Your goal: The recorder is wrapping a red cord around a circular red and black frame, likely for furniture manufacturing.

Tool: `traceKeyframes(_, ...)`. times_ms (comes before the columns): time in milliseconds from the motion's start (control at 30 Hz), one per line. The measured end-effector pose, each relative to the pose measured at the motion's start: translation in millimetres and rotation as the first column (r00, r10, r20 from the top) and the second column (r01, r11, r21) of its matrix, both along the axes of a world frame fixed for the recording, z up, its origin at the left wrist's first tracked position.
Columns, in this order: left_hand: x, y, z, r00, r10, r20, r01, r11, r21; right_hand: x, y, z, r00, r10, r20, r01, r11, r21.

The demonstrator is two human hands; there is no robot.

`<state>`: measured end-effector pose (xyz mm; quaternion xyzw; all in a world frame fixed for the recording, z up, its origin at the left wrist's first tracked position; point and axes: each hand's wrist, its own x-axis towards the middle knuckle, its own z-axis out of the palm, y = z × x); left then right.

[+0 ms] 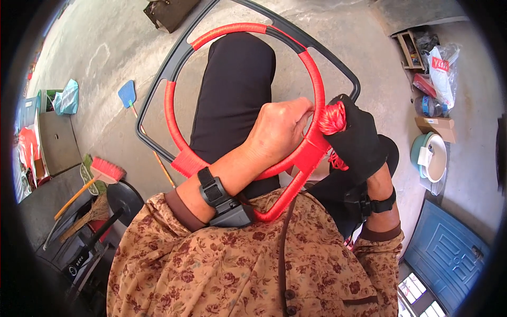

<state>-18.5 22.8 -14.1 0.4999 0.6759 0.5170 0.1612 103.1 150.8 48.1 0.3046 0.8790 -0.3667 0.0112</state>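
Cord bundle (332,118) clenched in my gloved right hand (356,140), just right of left hand (280,129) gripping red-wrapped ring (317,79).

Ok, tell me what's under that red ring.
Under the red ring a knee in black trousers shows through its opening, with grey floor beyond. The left hand and gloved right hand cover its near edge.
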Motion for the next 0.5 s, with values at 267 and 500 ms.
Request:
traceKeyframes(267, 1, -5, 0, 0.993, -0.067, 0.095, 0.073, 0.996, -0.058, 4, 18, -1, 0.997, 0.082, 0.005, -0.08, 0.983, -0.166)
traceKeyframes(500, -1, -7, 1, 0.995, -0.081, 0.065, 0.088, 0.99, -0.115, -1, 15, 1, 0.995, 0.099, 0.015, -0.096, 0.985, -0.143)
